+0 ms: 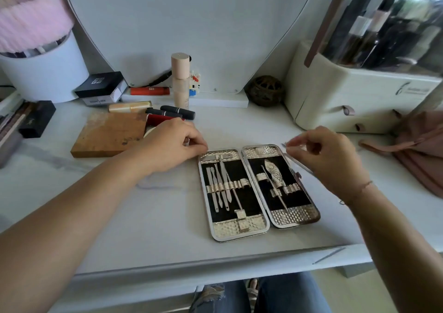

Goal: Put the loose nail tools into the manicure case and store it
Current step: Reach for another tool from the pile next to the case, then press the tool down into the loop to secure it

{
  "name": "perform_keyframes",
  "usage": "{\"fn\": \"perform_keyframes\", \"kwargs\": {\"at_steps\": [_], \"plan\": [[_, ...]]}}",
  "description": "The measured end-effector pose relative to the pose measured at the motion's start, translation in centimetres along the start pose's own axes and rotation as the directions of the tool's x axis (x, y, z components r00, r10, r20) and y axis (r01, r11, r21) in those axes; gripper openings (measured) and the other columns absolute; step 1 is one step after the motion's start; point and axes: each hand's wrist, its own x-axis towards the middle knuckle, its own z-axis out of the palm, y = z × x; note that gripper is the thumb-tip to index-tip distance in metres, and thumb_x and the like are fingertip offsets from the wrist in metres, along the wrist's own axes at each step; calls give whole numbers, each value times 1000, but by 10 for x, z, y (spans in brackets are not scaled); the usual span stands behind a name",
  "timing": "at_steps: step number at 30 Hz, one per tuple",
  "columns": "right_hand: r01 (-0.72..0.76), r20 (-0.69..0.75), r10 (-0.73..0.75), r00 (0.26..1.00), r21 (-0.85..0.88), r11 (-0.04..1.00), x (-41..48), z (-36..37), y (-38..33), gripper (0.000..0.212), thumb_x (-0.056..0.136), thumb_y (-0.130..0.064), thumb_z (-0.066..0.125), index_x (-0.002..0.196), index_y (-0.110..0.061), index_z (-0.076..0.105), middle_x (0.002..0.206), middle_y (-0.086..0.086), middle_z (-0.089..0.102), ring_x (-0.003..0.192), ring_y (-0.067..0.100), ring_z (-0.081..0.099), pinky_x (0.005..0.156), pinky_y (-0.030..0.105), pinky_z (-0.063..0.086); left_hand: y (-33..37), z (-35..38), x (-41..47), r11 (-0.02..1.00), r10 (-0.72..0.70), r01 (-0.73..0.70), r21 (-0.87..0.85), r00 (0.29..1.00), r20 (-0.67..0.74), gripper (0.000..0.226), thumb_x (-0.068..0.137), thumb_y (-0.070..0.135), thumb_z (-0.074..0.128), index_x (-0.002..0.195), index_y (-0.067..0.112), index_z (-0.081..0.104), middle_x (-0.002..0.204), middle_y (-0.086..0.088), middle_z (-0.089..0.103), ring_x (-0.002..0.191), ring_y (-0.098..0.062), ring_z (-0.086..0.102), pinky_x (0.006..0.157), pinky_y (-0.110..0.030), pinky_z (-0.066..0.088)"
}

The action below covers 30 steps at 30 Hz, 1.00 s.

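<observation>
The right hand (335, 161) pinches a thin metal tool (302, 166) over the open manicure case (239, 231), which lies flat on the table (155, 217) with strapped tools in both halves. The left hand (172, 145) is curled at the case's far corner; I cannot tell whether it grips.

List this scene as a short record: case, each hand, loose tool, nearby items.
case: manicure case open flat on the white table, tools strapped in both halves
left hand: left hand at the case's top-left corner, fingers curled; grip unclear
right hand: right hand pinches a thin metal tool over the case's right edge
nearby: wooden board, lipsticks
</observation>
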Motion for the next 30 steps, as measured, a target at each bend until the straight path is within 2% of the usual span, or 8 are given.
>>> {"fn": "perform_keyframes", "kwargs": {"at_steps": [2, 4, 10, 14, 18, 22, 27, 30], "plan": [[-107, 34, 111, 993, -94, 990, 1, -4, 20, 7, 75, -27, 74, 72, -27, 67, 61, -6, 51, 56, 8, 46, 53, 22, 34, 0, 1, 0, 1000, -10, 10, -9, 1000, -4, 4, 81, 26, 68, 80, 27, 71, 82, 11, 64, 83, -6, 53, 79, -28, 42], [-149, 97, 163, 982, -138, 979, 0, -3, 28, 8, 73, -29, 76, 70, -25, 68, 57, -7, 48, 53, 7, 44, 51, 25, 34, -1, 1, 0, 1000, -18, 18, -6, 1000, -5, 5, 80, 26, 68, 77, 30, 70, 80, 12, 63, 83, -7, 53, 79, -30, 43], [-149, 141, 184, 973, -227, 962, 6, 1, 30, 8, 76, -31, 72, 70, -29, 68, 59, -8, 49, 58, 9, 47, 54, 26, 38, 0, 0, 0, 1000, -14, 14, 3, 1000, -8, 8, 80, 28, 68, 77, 35, 69, 75, 15, 59, 81, -3, 49, 70, -24, 35], [-155, 207, 215, 954, -273, 950, 11, 3, 27, 8, 78, -31, 69, 72, -26, 69, 62, -10, 52, 64, 12, 52, 59, 28, 43, 0, 0, 0, 1000, -9, 9, 5, 1000, -7, 8, 80, 28, 68, 78, 36, 69, 75, 16, 59, 83, -4, 51, 74, -26, 38], [-156, 193, 213, 958, -274, 949, 11, 4, 25, 7, 78, -31, 69, 75, -26, 66, 63, -12, 47, 64, 11, 46, 55, 26, 36, -2, 0, 0, 1000, -9, 9, -2, 1000, -15, 8, 80, 27, 69, 78, 34, 70, 73, 15, 58, 81, -4, 51, 72, -24, 36], [-162, 159, 215, 964, -296, 941, 11, 4, 24, 7, 78, -28, 68, 71, -28, 65, 64, -13, 47, 74, 17, 50, 63, 27, 38, -1, 1, 1, 1000, -5, 5, 5, 1000, -20, 7, 80, 26, 69, 79, 33, 71, 73, 16, 58, 81, -3, 51, 70, -20, 36], [-145, 102, 190, 976, -340, 929, 8, 8, 20, 9, 82, -22, 62, 75, -27, 63, 77, -5, 49, 76, 17, 48, 64, 27, 34, 0, 0, 0, 1000, -8, 8, 3, 1000, -22, 5, 80, 26, 69, 81, 29, 72, 75, 15, 58, 82, -3, 50, 70, -20, 37], [-134, 111, 184, 977, -350, 927, 8, 7, 20, 12, 82, -21, 61, 73, -28, 64, 74, -7, 46, 75, 17, 48, 65, 27, 35, 0, 0, -1, 1000, -12, 12, -4, 1000, -19, 6, 80, 26, 69, 80, 30, 72, 73, 16, 57, 80, -3, 50, 68, -20, 35]]}}
